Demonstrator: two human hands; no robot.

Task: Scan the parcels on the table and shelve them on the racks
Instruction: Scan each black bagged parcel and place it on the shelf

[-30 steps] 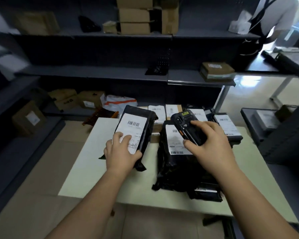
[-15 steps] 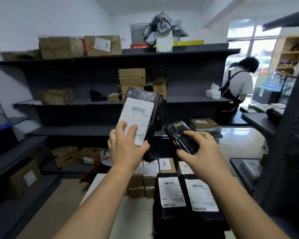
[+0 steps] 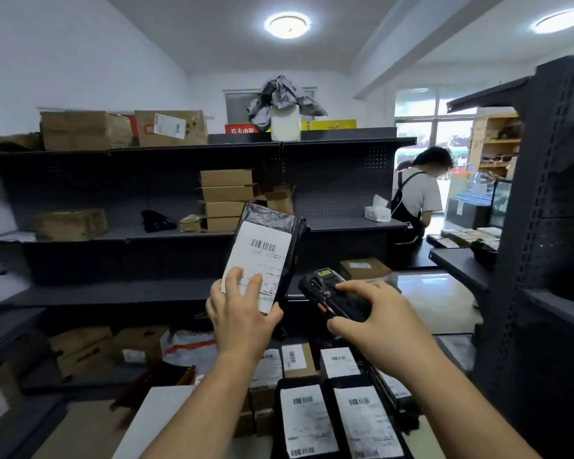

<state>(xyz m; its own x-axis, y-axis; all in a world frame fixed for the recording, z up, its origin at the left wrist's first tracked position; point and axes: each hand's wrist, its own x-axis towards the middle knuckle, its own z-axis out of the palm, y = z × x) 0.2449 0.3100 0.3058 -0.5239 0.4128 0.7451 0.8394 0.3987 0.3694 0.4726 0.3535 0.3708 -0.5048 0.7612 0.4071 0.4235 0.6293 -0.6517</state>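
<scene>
My left hand [image 3: 241,318] grips the lower end of a black plastic parcel [image 3: 272,226] with a white barcode label, held upright at chest height in front of the dark racks [image 3: 338,223]. My right hand [image 3: 375,319] holds a black handheld scanner [image 3: 325,293] just to the parcel's right, its head pointing up and left. Below, on the pale table [image 3: 153,422], lie several more black parcels [image 3: 307,419] and small cardboard boxes [image 3: 297,359] with labels facing up.
Cardboard boxes [image 3: 227,200] stand stacked on the middle shelf, and bigger ones [image 3: 87,129] on the top shelf. Lower shelves at left hold more boxes [image 3: 80,349]. A person [image 3: 415,197] stands at the back right by a counter. Another dark rack [image 3: 544,243] rises at the right.
I have lifted the parcel off the table and my view has tilted up from the table to the racks. The scanner rose alongside it in my right hand.
</scene>
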